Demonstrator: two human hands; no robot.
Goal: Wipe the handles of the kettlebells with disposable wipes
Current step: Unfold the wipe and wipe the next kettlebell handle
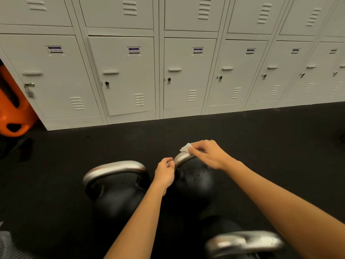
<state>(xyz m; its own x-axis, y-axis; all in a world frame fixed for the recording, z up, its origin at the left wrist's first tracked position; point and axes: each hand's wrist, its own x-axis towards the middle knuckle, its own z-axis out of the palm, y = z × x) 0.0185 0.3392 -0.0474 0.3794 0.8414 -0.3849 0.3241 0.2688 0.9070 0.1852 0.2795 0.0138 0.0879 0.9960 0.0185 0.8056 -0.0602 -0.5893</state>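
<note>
Three black kettlebells stand on dark rubber floor before grey lockers (186,75). Right hand (207,154) presses a white disposable wipe (186,147) onto the top of the middle kettlebell's steel handle (182,158), fingers curled over it. Left hand (165,171) pinches the same handle's near side. Left kettlebell (115,186) and near kettlebell (242,242) untouched. Orange object (11,109) leans at far left.

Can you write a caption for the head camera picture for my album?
Right hand rubs a white wipe on a kettlebell handle while left hand steadies it.
</note>
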